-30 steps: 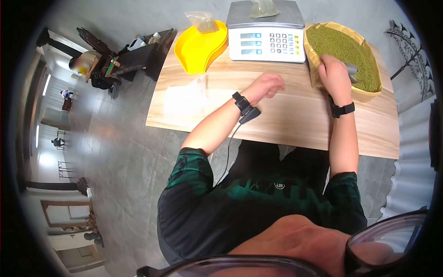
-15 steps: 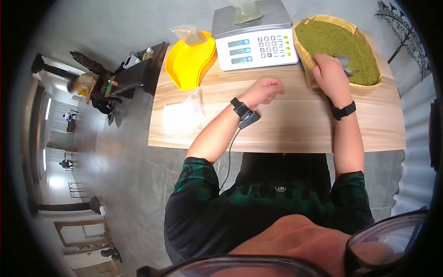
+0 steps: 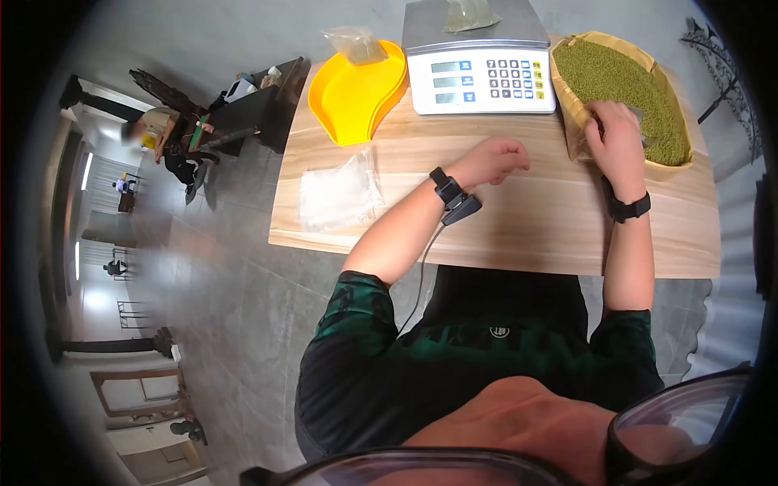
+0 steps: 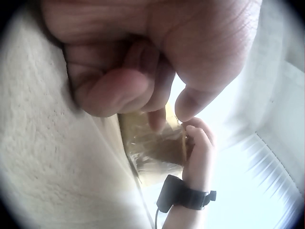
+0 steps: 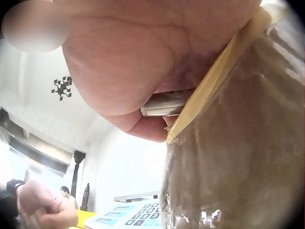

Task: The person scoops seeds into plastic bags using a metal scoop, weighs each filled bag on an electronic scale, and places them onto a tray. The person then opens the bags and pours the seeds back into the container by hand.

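In the head view my right hand (image 3: 618, 146) reaches over the near rim of a brown paper bag (image 3: 577, 121) full of small green mung beans (image 3: 620, 77). It grips the round metal handle of a scoop (image 5: 164, 104), seen in the right wrist view. The scoop's blade is mostly hidden behind the hand and among the beans. My left hand (image 3: 492, 162) hovers over the table's middle, fingers loosely curled and holding nothing. In the left wrist view, those fingers (image 4: 114, 90) overlap the bag's clear-wrapped side (image 4: 157, 152).
A white digital scale (image 3: 482, 77) stands left of the paper bag, a small clear bag (image 3: 470, 14) on its pan. Beside it, a yellow tray (image 3: 344, 97) carries another clear bag (image 3: 356, 47). Flat plastic bags (image 3: 336, 197) lie on the table's left. Another person (image 3: 158, 125) sits far left.
The head view has shifted about. My right hand stays at the bag's near rim with the scoop, less of its blade showing now. My left hand keeps nearly the same place over the table.
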